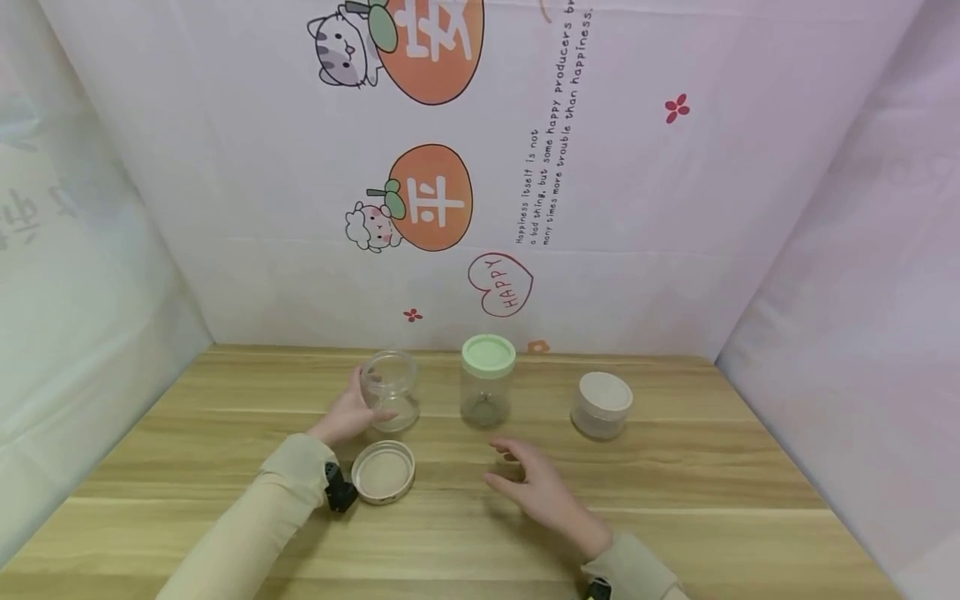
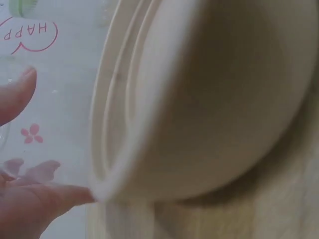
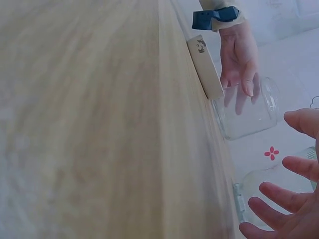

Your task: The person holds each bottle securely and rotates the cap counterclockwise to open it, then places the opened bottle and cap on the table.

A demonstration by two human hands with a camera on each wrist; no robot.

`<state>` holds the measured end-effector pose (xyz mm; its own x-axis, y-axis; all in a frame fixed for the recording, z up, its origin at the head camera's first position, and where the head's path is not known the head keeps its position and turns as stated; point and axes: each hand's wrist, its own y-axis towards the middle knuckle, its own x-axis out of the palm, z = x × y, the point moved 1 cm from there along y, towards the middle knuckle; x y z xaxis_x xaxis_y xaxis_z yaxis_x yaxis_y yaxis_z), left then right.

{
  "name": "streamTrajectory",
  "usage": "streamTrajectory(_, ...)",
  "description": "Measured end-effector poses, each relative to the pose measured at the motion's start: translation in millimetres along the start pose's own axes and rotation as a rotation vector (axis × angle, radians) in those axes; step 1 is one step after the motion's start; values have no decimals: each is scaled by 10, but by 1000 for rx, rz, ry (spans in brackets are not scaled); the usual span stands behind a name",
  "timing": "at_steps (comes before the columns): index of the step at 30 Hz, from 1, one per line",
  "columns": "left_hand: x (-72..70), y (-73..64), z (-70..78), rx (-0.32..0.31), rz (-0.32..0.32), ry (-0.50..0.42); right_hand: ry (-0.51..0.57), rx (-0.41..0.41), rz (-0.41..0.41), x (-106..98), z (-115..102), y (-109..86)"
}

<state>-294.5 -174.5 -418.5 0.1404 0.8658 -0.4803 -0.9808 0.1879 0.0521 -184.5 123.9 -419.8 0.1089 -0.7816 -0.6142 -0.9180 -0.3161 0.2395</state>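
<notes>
In the head view my left hand (image 1: 351, 414) holds a clear lidless jar (image 1: 405, 408) at the left, thumb on the near side and fingers at its far left. Through the glass, the right wrist view shows the fingers of this left hand (image 3: 240, 57) behind the jar (image 3: 249, 114). A cream round lid (image 1: 383, 472) lies inner side up just in front of the jar, close to my left wrist; it looms large in the left wrist view (image 2: 239, 109). My right hand (image 1: 543, 492) hovers over the table with fingers spread and nothing in them.
A taller clear jar with a green lid (image 1: 488, 357) stands at the back middle. To its right is a short jar with a white lid (image 1: 604, 392). The wooden table (image 1: 675, 533) ends at a printed white cloth (image 1: 637, 250), with more cloth on both sides.
</notes>
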Motion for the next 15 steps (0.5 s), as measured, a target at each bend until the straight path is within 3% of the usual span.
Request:
streamTrajectory(8,-72,-11,32,-22,26,31,4,3,-13,8,-4,-11)
streamTrajectory(15,-94,20,45,-47,27,-2,18,27,-23,-2,-10,2)
